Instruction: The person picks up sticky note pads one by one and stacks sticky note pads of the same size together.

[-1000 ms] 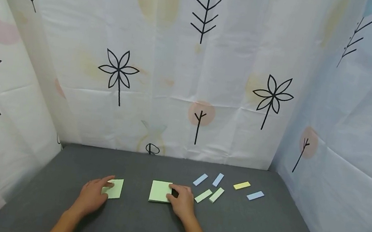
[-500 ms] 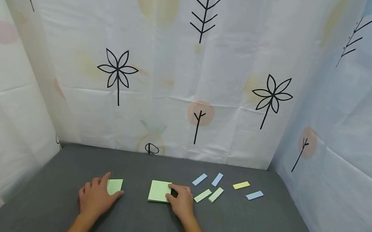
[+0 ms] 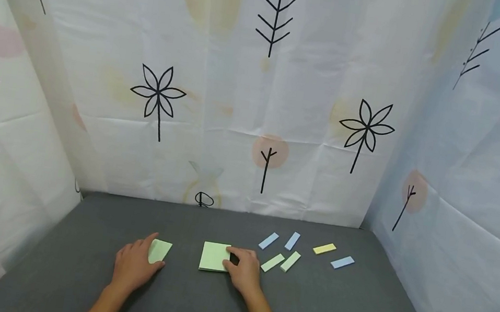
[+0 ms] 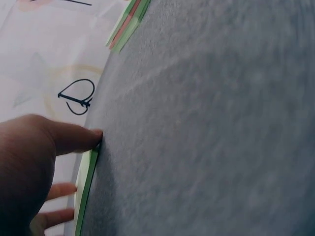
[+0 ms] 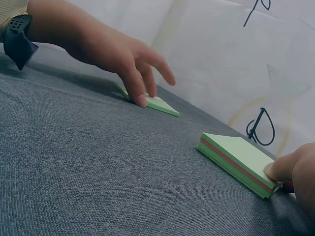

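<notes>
My left hand [image 3: 132,264] spans a thin light-green sticky note pad [image 3: 159,251], gripping it with the thumb at the near edge and fingers at the far side. In the left wrist view the thumb lies on the end of the pad [image 4: 87,184], its darker green edge showing. My right hand [image 3: 244,271] holds the right side of a thicker sticky note stack [image 3: 214,256], thumb and index finger at its edge. In the right wrist view this stack [image 5: 236,160] shows green layers with a red one between; the fingers beneath are mostly hidden.
To the right of the stack lie small strip pads: two green [image 3: 290,262], several blue [image 3: 343,262] and one yellow [image 3: 324,249]. All rest on the grey table [image 3: 192,306]. A patterned white curtain [image 3: 239,96] stands behind and at both sides.
My left hand has gone from the pad's left side to spanning it, and the pad has turned and shifted slightly right. The right hand stays on the stack.
</notes>
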The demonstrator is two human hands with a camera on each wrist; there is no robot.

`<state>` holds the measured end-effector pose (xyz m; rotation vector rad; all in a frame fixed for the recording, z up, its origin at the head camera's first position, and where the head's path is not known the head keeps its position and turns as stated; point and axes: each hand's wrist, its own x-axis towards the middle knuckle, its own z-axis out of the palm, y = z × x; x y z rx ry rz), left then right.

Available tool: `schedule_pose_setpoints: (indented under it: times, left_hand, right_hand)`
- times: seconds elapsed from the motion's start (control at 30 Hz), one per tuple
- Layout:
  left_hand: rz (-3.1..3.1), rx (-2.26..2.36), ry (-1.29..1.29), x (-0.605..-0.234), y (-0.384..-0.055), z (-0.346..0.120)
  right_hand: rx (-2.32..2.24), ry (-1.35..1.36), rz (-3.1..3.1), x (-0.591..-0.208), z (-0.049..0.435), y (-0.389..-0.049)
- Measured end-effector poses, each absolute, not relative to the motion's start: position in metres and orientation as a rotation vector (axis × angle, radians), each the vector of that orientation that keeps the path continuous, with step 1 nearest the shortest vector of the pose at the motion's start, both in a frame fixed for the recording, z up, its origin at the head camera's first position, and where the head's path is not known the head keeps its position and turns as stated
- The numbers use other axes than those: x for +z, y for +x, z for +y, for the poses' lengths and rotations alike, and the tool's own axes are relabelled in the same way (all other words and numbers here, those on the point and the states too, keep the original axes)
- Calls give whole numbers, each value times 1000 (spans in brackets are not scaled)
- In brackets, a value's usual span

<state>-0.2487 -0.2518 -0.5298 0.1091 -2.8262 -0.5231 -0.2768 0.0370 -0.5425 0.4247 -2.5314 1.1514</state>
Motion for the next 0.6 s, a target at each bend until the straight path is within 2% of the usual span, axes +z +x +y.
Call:
schedule_pose_setpoints:
  times: [0.23,0.6]
  left_hand:
    - [-2760,-535,-218,-533,-254,-261]
    - [-2775,-385,-232,-531,-252,-260]
  right_hand:
    - [1133,420,-2523,-544,37,-278]
    - [1166,420,-2523,-544,37,-278]
